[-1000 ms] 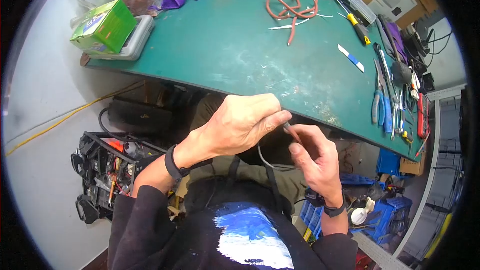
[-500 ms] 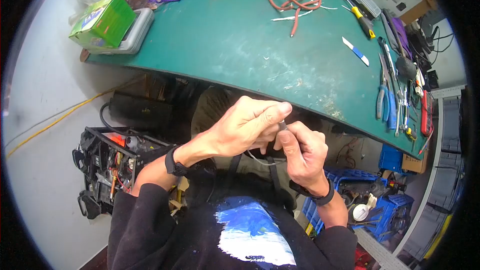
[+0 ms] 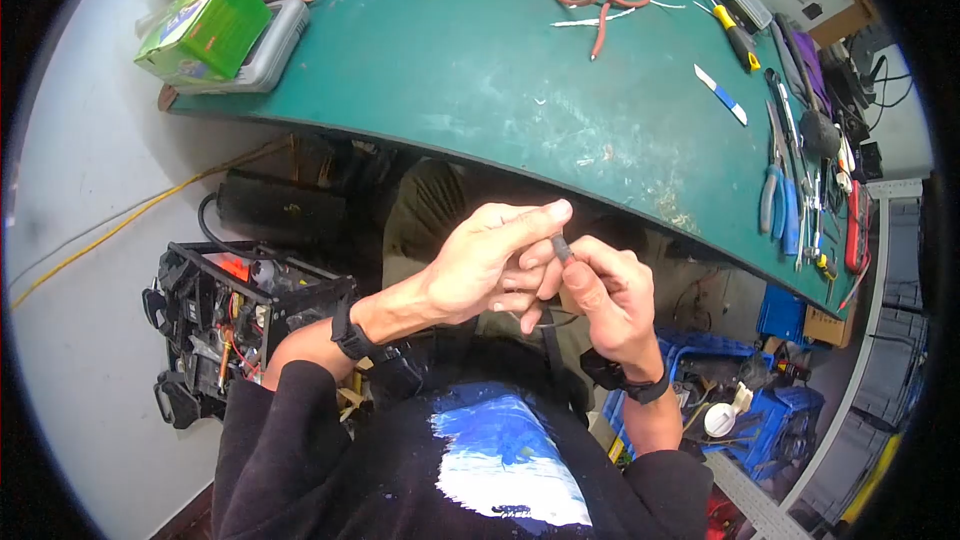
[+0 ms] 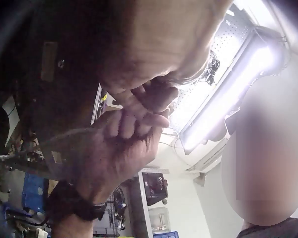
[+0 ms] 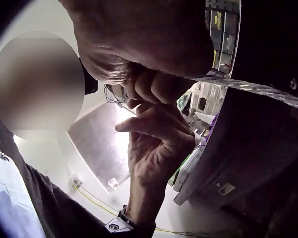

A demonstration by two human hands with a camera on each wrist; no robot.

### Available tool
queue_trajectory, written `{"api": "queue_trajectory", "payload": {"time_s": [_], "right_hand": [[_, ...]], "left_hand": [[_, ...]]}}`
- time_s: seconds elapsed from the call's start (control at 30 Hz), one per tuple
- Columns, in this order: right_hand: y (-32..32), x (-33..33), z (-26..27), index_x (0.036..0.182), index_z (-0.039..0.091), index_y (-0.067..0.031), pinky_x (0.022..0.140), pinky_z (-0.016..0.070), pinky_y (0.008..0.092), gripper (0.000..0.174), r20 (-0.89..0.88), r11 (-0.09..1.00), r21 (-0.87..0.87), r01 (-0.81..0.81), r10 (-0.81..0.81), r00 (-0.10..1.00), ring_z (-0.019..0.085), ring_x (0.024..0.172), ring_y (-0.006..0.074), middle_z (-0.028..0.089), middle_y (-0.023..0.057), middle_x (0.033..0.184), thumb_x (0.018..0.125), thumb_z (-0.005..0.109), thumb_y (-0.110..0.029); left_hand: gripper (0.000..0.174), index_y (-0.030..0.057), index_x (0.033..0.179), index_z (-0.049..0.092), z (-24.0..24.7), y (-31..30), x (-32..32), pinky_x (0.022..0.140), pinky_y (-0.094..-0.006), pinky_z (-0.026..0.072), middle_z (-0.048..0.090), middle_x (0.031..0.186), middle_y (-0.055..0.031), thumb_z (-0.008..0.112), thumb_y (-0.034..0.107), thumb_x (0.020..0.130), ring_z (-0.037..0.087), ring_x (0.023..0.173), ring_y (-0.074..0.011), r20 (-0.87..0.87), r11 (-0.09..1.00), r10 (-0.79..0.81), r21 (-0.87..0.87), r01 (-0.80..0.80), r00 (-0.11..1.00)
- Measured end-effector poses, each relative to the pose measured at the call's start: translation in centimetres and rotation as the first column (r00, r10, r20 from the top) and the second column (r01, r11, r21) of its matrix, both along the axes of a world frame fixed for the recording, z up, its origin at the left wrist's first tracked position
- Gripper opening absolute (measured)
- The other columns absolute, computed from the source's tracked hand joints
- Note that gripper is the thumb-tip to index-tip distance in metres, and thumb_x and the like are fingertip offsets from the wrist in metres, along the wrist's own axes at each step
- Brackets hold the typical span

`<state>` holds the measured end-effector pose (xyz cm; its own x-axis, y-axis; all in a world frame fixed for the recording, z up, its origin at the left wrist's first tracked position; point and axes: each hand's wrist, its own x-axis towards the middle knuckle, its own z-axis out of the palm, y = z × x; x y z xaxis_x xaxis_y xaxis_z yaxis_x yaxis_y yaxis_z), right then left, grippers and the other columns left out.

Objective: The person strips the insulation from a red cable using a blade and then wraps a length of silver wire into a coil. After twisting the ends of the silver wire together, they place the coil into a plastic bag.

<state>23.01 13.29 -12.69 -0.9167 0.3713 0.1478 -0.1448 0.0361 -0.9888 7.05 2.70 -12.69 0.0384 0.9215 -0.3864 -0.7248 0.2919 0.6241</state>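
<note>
One short dark-grey cylinder (image 3: 562, 247) is more exposed than before between two hands: pinched by curled fingers of the right hand (image 3: 620, 308), beside loosely parted fingers of the left hand (image 3: 488, 262).

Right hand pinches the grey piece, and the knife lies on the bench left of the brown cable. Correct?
Not quite: the knife lies right of the brown cable, as the head view shows. The rest holds: right hand pinching the grey piece, knife on the bench.
</note>
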Motion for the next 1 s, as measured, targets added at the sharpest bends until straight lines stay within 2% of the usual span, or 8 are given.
{"api": "queue_trajectory", "payload": {"time_s": [0.07,0.17,0.37,0.5,0.57,0.73,0.8,1.0], "right_hand": [[0.6,0.6,-0.7,0.114,0.070,0.0039,0.053,0.0400,0.0221,0.031,0.026,0.998,-0.055,-0.031,0.032,0.999,0.062,0.060,0.0083,0.071,0.0063,0.073,0.109,0.054,-0.022],[1.3,1.2,-1.3,0.103,0.072,0.0020,0.049,0.0304,0.0255,0.035,0.103,0.987,-0.159,-0.028,0.045,0.994,0.040,0.051,0.0057,0.049,-0.0029,0.061,0.108,0.057,-0.029],[-0.1,2.0,-0.7,0.091,0.070,0.0030,0.048,0.0310,0.0240,0.041,0.045,0.995,-0.041,0.090,-0.088,0.995,0.044,0.050,0.0045,0.056,-0.0005,0.061,0.106,0.060,-0.033],[-0.4,1.9,-0.2,0.093,0.069,0.0051,0.048,0.0344,0.0236,0.039,-0.069,0.988,-0.156,-0.013,0.002,0.998,0.048,0.052,0.0053,0.067,0.0061,0.074,0.106,0.061,-0.031],[-0.4,2.2,-0.3,0.099,0.071,0.0057,0.052,0.0392,0.0243,0.032,-0.095,0.967,-0.232,-0.108,0.088,0.992,0.051,0.059,0.0060,0.075,0.0109,0.092,0.107,0.059,-0.022],[0.9,2.1,-1.1,0.099,0.071,0.0023,0.060,0.0414,0.0255,0.028,-0.004,0.984,-0.131,-0.122,0.122,0.992,0.052,0.064,0.0080,0.072,0.0074,0.085,0.107,0.055,-0.019],[0.6,2.2,-1.3,0.100,0.072,0.0016,0.060,0.0416,0.0255,0.027,0.149,0.991,-0.127,-0.039,0.058,0.987,0.052,0.063,0.0087,0.069,0.0047,0.079,0.107,0.055,-0.019],[-0.3,2.1,-1.2,0.103,0.070,0.0029,0.057,0.0437,0.0245,0.028,-0.012,0.995,-0.065,0.077,-0.078,0.997,0.058,0.063,0.0086,0.073,0.0072,0.079,0.107,0.059,-0.023]], "left_hand": [[0.049,0.0117,0.071,0.042,0.4,0.0,-0.2,0.041,-0.0292,0.0490,0.040,0.053,-0.0001,0.044,0.040,0.112,0.030,0.037,-0.0075,-0.120,0.999,0.031,0.046,-0.025,0.992],[0.051,0.0125,0.069,0.041,0.5,0.0,-1.6,0.041,-0.0311,0.0499,0.034,0.052,0.0041,0.046,0.041,0.111,0.030,0.037,-0.0068,-0.204,0.986,0.157,0.084,-0.142,0.966],[0.051,0.0155,0.068,0.040,-1.0,0.3,-0.5,0.039,-0.0319,0.0502,0.031,0.051,0.0069,0.045,0.042,0.112,0.028,0.034,-0.0056,0.079,0.986,0.167,-0.021,-0.165,0.983],[0.050,0.0156,0.069,0.039,-1.7,0.0,1.0,0.030,-0.0211,0.0189,0.032,0.051,0.0071,0.039,0.037,0.114,0.021,0.034,-0.0048,0.308,0.991,0.130,-0.012,-0.133,0.942],[0.050,0.0156,0.069,0.038,-1.1,0.0,1.1,0.030,-0.0208,0.0192,0.031,0.051,0.0071,0.040,0.037,0.114,0.022,0.034,-0.0047,0.250,0.985,0.165,0.011,-0.173,0.954],[0.047,0.0129,0.071,0.044,-1.5,0.2,1.0,0.037,-0.0206,0.0235,0.036,0.057,0.0064,0.051,0.038,0.111,0.027,0.043,-0.0031,-0.053,0.968,0.244,-0.050,-0.246,0.968],[0.045,0.0118,0.074,0.049,-2.2,0.0,1.5,0.040,-0.0219,0.0265,0.038,0.061,0.0058,0.055,0.039,0.109,0.030,0.047,-0.0035,-0.083,0.978,0.209,0.017,-0.209,0.974],[0.046,0.0128,0.072,0.047,-1.2,0.3,1.8,0.038,-0.0197,0.0239,0.038,0.059,0.0064,0.052,0.039,0.110,0.030,0.045,-0.0027,0.038,0.989,0.147,-0.028,-0.146,0.988]]}}
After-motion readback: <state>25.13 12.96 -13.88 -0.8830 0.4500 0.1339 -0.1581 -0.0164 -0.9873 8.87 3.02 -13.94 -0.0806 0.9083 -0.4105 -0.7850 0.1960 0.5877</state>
